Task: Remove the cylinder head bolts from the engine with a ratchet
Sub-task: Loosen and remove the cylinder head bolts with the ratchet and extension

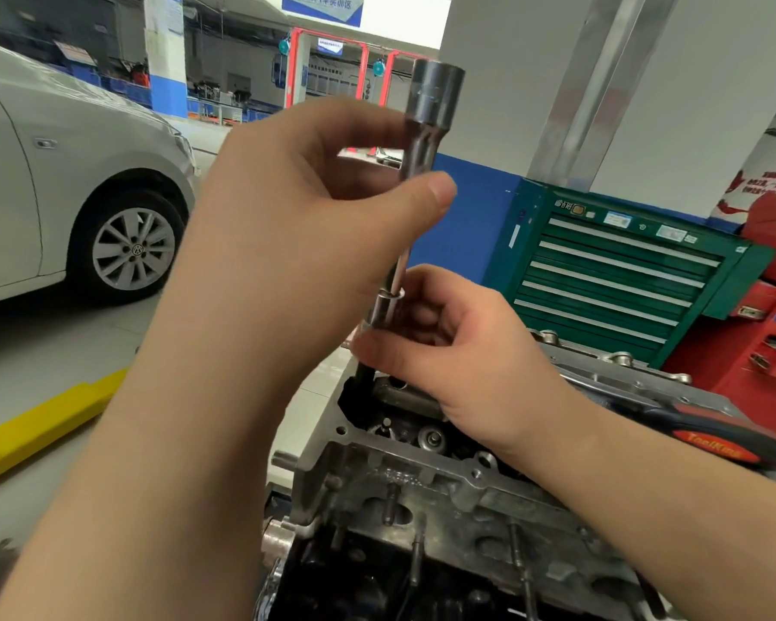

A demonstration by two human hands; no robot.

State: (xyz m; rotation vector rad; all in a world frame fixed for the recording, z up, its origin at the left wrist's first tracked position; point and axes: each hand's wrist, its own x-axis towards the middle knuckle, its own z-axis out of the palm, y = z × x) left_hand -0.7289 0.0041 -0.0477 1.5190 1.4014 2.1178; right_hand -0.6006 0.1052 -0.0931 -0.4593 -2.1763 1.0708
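Note:
A chrome extension bar (pixel 428 109) stands nearly upright above the engine, its wide drive end at the top. My left hand (pixel 296 226) grips its upper shaft between thumb and fingers. My right hand (pixel 458 351) pinches the small socket (pixel 386 309) at the bar's lower end, just above the cylinder head (pixel 422 481). A dark shaft, possibly a bolt, runs down from the socket into the head; its lower end is hidden. A ratchet with a red and black handle (pixel 708 437) lies on the head at the right, partly behind my right forearm.
A green tool cabinet (pixel 623 271) stands behind the engine, with a red cabinet (pixel 762 333) to its right. A silver car (pixel 63 195) is parked at the left. A yellow floor barrier (pixel 41 423) runs along the floor at the lower left.

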